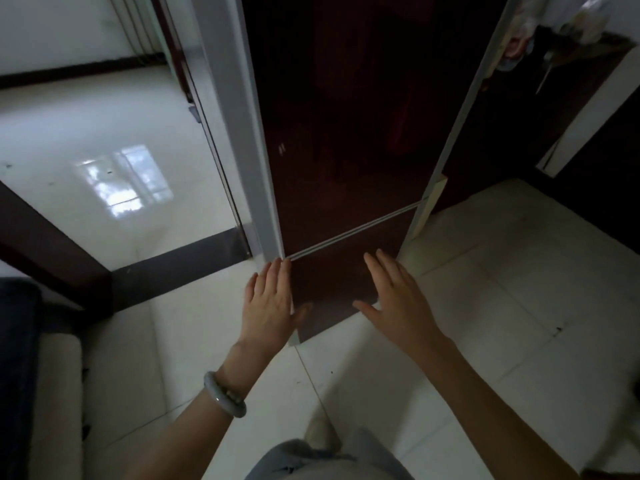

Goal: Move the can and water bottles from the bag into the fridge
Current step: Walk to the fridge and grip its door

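Observation:
A tall fridge (346, 150) with glossy dark red doors and grey side trim stands in front of me, both doors closed. A thin silver seam (353, 233) splits the upper door from the lower one. My left hand (268, 303) is flat and open at the left edge of the lower door, fingertips near the seam. My right hand (394, 299) is open too, palm toward the lower door's right side. Neither hand holds anything. No bag, can or water bottle is in view.
White floor tiles (502, 289) spread around the fridge. A doorway with a dark threshold (180, 268) opens to the left. A dark and pale seat (52, 375) sits at lower left. A dark cabinet (588, 116) with plastic bags on top stands at right.

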